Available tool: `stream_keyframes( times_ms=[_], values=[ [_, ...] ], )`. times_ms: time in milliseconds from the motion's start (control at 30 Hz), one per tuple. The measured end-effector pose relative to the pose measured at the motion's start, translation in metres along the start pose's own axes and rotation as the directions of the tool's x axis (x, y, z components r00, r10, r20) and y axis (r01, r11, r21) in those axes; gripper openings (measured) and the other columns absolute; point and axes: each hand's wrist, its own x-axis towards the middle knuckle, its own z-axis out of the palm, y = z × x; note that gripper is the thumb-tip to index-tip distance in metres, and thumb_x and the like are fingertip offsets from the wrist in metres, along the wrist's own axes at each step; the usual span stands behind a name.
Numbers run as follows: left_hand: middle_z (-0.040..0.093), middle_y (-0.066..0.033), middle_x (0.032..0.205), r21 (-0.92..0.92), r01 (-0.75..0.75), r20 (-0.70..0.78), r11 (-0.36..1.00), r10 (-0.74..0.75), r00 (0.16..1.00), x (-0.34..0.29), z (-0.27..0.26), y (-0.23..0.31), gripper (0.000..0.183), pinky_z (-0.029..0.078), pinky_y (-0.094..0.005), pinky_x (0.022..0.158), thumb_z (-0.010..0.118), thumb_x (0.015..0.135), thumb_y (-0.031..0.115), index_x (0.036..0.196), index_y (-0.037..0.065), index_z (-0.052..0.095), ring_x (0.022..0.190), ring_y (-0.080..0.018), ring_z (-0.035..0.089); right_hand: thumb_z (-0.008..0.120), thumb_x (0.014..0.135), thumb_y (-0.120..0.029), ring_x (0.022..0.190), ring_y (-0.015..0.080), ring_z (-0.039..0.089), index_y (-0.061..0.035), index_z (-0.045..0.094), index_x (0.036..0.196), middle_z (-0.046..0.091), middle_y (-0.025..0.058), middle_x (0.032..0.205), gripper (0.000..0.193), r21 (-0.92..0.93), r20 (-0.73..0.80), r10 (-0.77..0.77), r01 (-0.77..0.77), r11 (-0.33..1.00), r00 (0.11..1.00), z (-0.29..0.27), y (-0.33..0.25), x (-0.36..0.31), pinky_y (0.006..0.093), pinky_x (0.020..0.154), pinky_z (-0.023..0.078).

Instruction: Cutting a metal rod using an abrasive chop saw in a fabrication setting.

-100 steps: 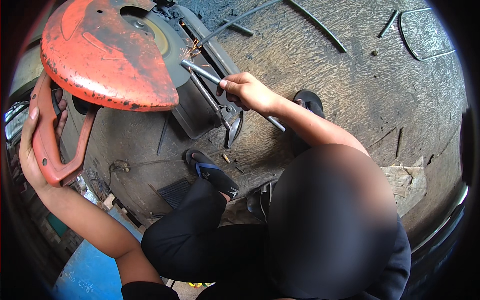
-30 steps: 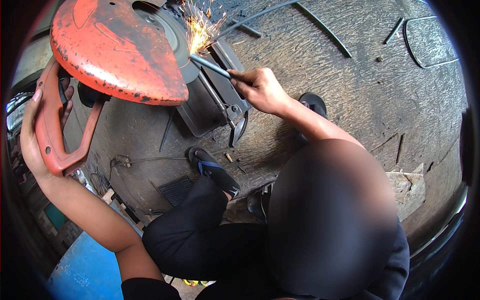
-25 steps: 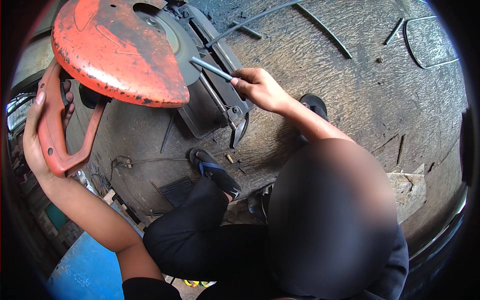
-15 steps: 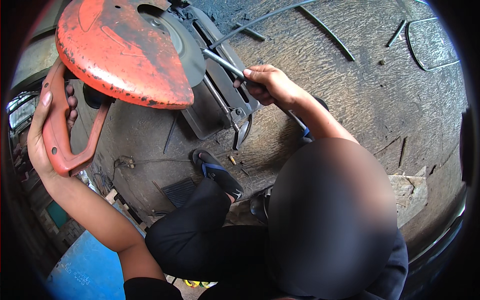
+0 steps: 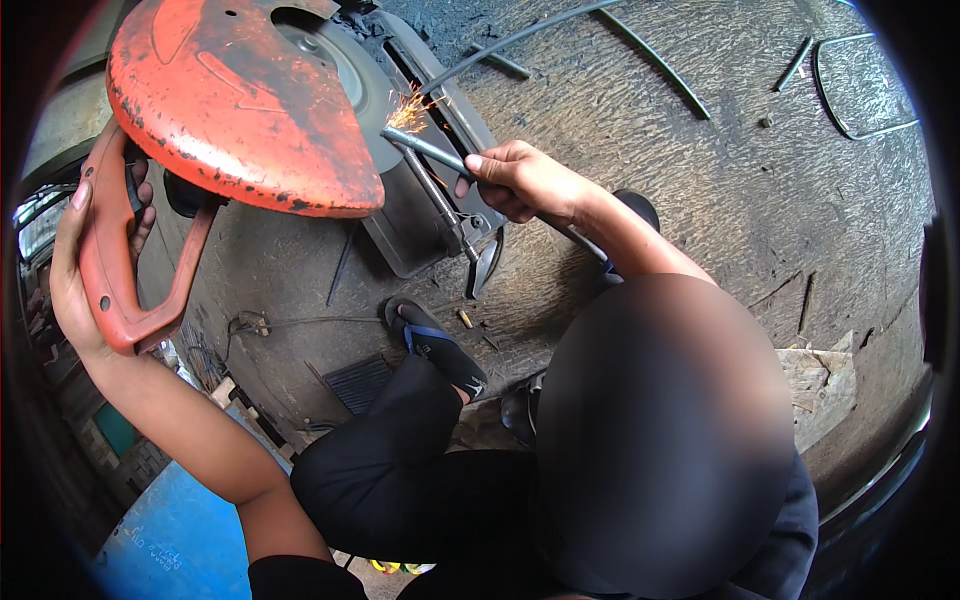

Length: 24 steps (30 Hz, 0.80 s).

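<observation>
My left hand [image 5: 88,255] is wrapped round the red handle [image 5: 112,245] of a cut-off saw at the upper left. The saw's orange-red guard [image 5: 235,120] is scuffed and covers most of the grey disc [image 5: 375,120]. In my right hand [image 5: 520,180] is a metal rod [image 5: 430,150], gripped near its end. The rod's tip is at the disc's edge, and orange sparks [image 5: 406,112] fly up from there. Behind the hand the rod runs back toward my foot. Under the disc lies the saw's metal base [image 5: 410,220] with its clamp screw [image 5: 440,205].
Loose rods [image 5: 655,65] and a bent metal loop [image 5: 825,95] lie on the worn floor. A long bar [image 5: 520,40] reaches the saw base. My sandalled foot [image 5: 435,345] is close below it. A blue panel [image 5: 180,530] stands at the lower left.
The rod's tip has shifted left and down along the disc with my right hand. Sparks have appeared at the tip. My left hand and the saw have moved slightly left.
</observation>
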Motion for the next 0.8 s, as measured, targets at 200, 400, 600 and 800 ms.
stream_keyframes(
  times_ms=[200,400,600,800],
  values=[
    [0.06,-0.0145,0.113,-0.015,-0.018,-0.01,1.0,0.018,1.0,0.002,-0.003,-0.001,0.046,0.049,-0.0332,0.086,0.055,0.091,0.027,0.124,-0.005,0.05,0.095,-0.0219,0.062,0.048,0.099,-0.033,0.042,0.0034,0.027,-0.0038,0.064,0.093,0.032,-0.0076,0.054,0.033,-0.052,-0.016,-0.018,0.017,0.998,1.0,-0.001,0.0,-0.001,0.0217,0.038,0.02],
    [0.058,-0.0144,0.117,-0.007,-0.046,0.05,0.999,0.046,0.998,0.006,-0.007,-0.003,0.045,0.049,-0.0336,0.087,0.054,0.092,0.027,0.124,-0.005,0.049,0.098,-0.0223,0.06,0.049,0.098,-0.03,0.041,0.0037,0.031,-0.0026,0.064,0.09,0.039,-0.0059,0.053,0.033,-0.194,-0.088,-0.104,0.086,0.977,0.991,-0.002,0.005,0.006,0.0222,0.037,0.024],
    [0.058,-0.0139,0.117,0.003,-0.039,0.006,0.999,0.039,0.999,0.006,-0.004,-0.002,0.045,0.048,-0.0339,0.088,0.053,0.093,0.027,0.125,-0.004,0.049,0.099,-0.0223,0.06,0.053,0.095,-0.031,0.045,0.0051,0.04,-0.0003,0.067,0.088,0.048,-0.0021,0.056,0.034,-0.309,-0.131,-0.174,0.126,0.943,0.976,-0.008,0.01,0.007,0.0236,0.04,0.032],
    [0.059,-0.0138,0.118,0.033,-0.045,0.006,0.998,0.045,0.999,0.008,-0.009,-0.003,0.046,0.047,-0.0341,0.089,0.052,0.093,0.028,0.126,-0.004,0.048,0.101,-0.0219,0.06,0.054,0.094,-0.031,0.051,0.0086,0.047,-0.0001,0.068,0.087,0.054,0.0014,0.059,0.035,-0.434,-0.165,-0.234,0.143,0.889,0.958,-0.007,0.011,0.009,0.0275,0.047,0.039]
  ],
)
